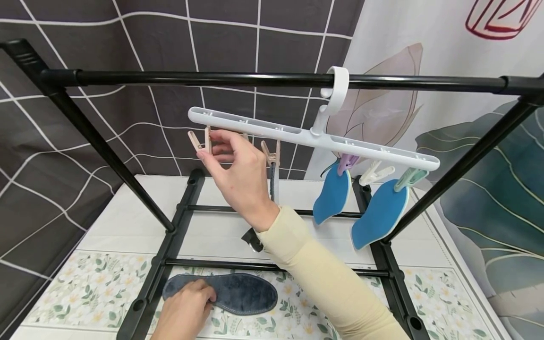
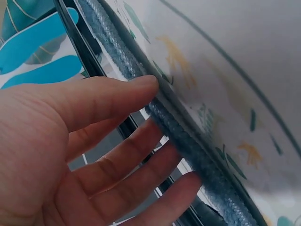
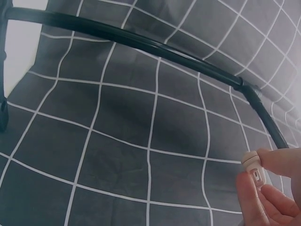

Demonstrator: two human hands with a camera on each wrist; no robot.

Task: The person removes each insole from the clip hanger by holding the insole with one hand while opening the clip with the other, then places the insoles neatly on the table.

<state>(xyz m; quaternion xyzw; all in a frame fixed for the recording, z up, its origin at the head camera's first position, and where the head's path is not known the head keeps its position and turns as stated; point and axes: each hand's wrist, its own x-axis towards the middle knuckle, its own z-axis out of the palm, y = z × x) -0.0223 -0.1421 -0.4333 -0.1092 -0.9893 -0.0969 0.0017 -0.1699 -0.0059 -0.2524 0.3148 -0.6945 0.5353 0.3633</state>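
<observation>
My left hand (image 1: 187, 307) rests on a dark grey plush insole (image 1: 244, 293) lying on the floral surface. In the left wrist view its thumb and fingertips touch the insole's edge, the fingers loosely bent. Up at the left end of a white clip hanger (image 1: 297, 136), my right hand (image 1: 242, 174) pinches a beige clothespin (image 1: 207, 140). The right wrist view shows this clothespin (image 3: 256, 172) between thumb and fingers. Another beige clothespin (image 1: 274, 153) holds a thin item seen edge-on, partly hidden by the hand. Two blue insoles (image 1: 333, 196) hang at the right.
The hanger hooks over the top bar (image 1: 204, 79) of a black rack. Purple (image 1: 347, 163), white (image 1: 376, 173) and green clothespins (image 1: 411, 178) are on its right half. Lower crossbars (image 1: 221, 264) run just beyond the grey insole. A dark checked curtain (image 1: 161, 52) stands behind.
</observation>
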